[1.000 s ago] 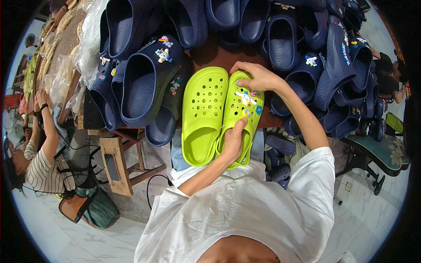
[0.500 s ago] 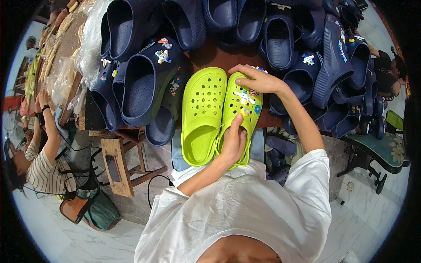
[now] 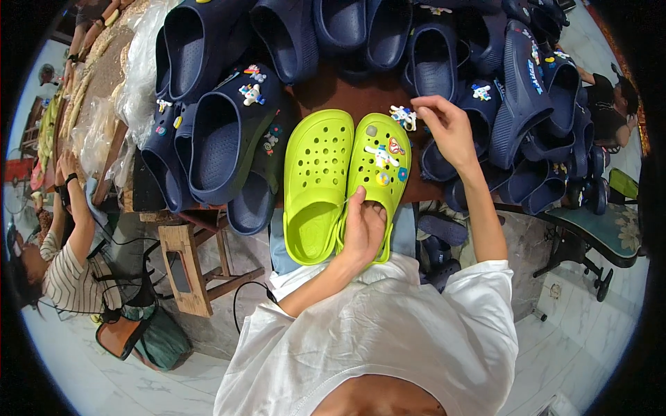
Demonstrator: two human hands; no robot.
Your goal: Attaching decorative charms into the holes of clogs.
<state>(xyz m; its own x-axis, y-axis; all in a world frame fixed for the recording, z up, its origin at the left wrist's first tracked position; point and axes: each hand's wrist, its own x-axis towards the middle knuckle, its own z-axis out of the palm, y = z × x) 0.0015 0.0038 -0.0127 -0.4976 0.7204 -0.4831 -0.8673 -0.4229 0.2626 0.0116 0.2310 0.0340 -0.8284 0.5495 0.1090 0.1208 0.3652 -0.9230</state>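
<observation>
Hands first: your left hand [image 3: 362, 232] rests on the heel end of the right-hand green clog [image 3: 378, 177], fingers curled into its opening and gripping the rim. Your right hand [image 3: 447, 128] is raised off the shoe, just beyond its toe, with fingertips pinched on a small white and blue charm [image 3: 402, 116]. That clog lies toe away from you on the brown table [image 3: 333, 93], and its top already carries several charms. Its plain mate, the left green clog [image 3: 318, 184], lies touching it, side by side. Navy clogs [image 3: 225, 142] are heaped around both on three sides, some bearing charms of their own. To your far left another person [image 3: 62, 263] in a striped shirt sits beside a wooden stool [image 3: 184, 267].
</observation>
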